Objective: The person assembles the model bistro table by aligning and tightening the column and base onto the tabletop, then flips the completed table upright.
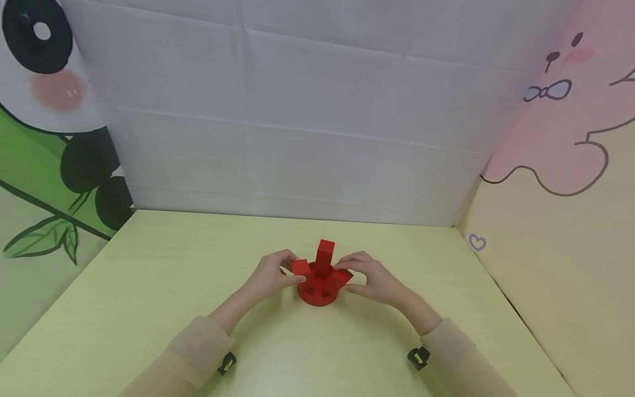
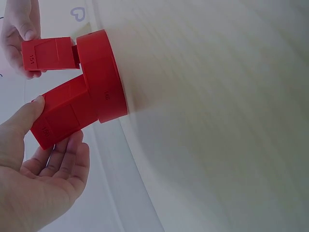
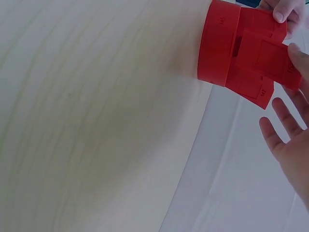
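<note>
Both hands are at work in the middle of the table (image 1: 163,298), one on either side of a red base (image 1: 318,301), and there's contact on both flanks! The base is round and sits flat on the tabletop, with three red blocks rising from it.

On the left, the left hand (image 1: 272,274) has a pinch grip on the left block (image 1: 300,267), thumb on one side, fingers on the other. That block meets the base and leans outward, to the left.

Over on the right, the right hand (image 1: 378,282) pinches the right block (image 1: 345,275) between thumb and finger, a couple of its other fingers spread away from the piece. This one tilts out to the right. The left wrist view picks up a narrow neck between it and the base.

And at the far side stands the far block (image 1: 324,253), tall and close to upright, between the two hands with neither one gripping it. Small digits mark the blocks and the base, some too small to read surely.

Pale sleeves (image 1: 200,344) reach in from the near edge. Behind it all hangs a white cloth (image 1: 317,121), a panda picture (image 1: 47,143) to the left, a pink cartoon animal (image 1: 560,127) to the right.
</note>
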